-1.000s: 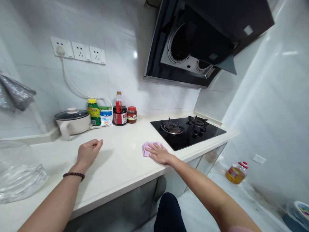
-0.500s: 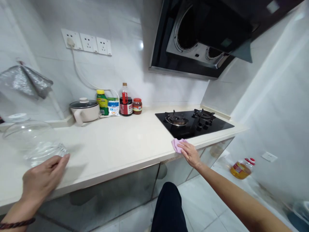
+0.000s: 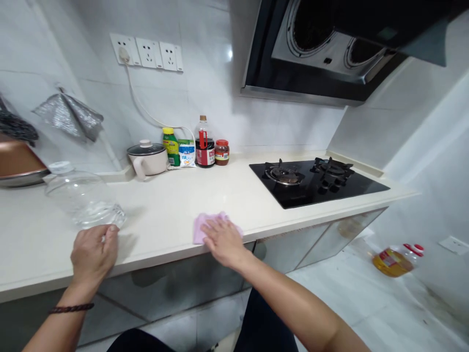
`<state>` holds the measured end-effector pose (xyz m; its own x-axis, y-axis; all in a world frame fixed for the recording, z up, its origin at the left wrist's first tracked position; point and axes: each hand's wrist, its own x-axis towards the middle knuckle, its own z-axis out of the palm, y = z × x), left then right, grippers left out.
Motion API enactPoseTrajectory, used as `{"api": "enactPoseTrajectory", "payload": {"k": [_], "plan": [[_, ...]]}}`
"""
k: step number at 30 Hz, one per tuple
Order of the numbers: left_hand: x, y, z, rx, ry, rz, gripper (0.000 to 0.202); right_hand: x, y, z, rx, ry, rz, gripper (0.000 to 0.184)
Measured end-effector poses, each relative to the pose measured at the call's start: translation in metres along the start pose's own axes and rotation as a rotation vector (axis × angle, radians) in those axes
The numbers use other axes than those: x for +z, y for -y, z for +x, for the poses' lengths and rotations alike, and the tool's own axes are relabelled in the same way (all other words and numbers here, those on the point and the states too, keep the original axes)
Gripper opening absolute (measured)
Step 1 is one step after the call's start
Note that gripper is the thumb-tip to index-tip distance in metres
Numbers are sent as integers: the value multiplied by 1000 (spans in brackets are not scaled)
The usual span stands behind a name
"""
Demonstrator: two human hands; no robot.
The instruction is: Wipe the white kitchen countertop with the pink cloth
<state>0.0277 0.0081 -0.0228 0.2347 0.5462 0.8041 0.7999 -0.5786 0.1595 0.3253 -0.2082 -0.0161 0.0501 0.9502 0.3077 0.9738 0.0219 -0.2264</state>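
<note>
My right hand (image 3: 223, 238) lies flat, fingers spread, on a pink cloth (image 3: 201, 227) near the front edge of the pale countertop (image 3: 176, 205). My left hand (image 3: 94, 253) rests on the counter farther left, fingers loosely curled, its fingertips at the base of a clear plastic bottle (image 3: 82, 195) that lies on its side. That hand holds nothing. A dark bead bracelet is on my left wrist.
A black gas hob (image 3: 315, 180) sits to the right under a range hood (image 3: 340, 44). Along the back wall stand a small lidded pot (image 3: 147, 157), several condiment bottles (image 3: 204, 144) and a jar. A pan (image 3: 16, 164) is at far left. An oil bottle (image 3: 397, 258) lies on the floor.
My right hand slid the pink cloth leftward along the counter's front edge, away from the hob. My left hand drew back and left to the clear bottle. The view shifted left.
</note>
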Motion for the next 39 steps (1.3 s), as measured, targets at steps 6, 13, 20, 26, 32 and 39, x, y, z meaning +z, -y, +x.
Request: {"api": "enactPoseTrajectory", "payload": {"k": [6,13,20,26,32,39], "plan": [[-7,-10,3,-89,97,-27,33,37,91,80,-285,212,107,49],[-10,-17,4,-140,170,-16,33,30,73,83,-381,287,216,49],[-17,-42,7,-182,199,-26,32,18,34,74,-288,12,464,53],[8,-149,8,170,623,-246,47,2,-36,76,-135,-512,471,51],[13,-163,9,327,905,-274,52,-7,-119,64,-25,-661,212,48],[-26,-72,-5,163,844,-209,59,11,-116,65,-85,-495,209,47]]}}
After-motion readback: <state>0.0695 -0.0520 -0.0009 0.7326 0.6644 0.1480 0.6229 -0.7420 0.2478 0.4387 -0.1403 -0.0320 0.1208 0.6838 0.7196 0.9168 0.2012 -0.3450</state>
